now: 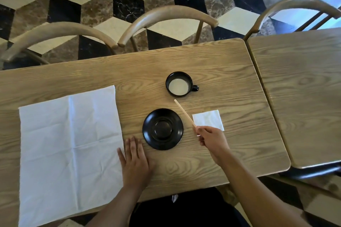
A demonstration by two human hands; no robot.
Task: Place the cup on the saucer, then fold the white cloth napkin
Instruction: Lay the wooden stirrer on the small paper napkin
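A black cup with pale liquid stands on the wooden table, handle pointing right, apart from the saucer. The empty black saucer lies nearer to me. A large white cloth napkin is spread flat at the left, creased. My left hand rests flat on the table between napkin and saucer, fingers apart, holding nothing. My right hand pinches one end of a thin wooden stir stick, which points up toward the cup.
A small folded white paper napkin lies right of the saucer, just beyond my right hand. A second table abuts on the right. Three curved wooden chair backs line the far edge. The floor is checkered tile.
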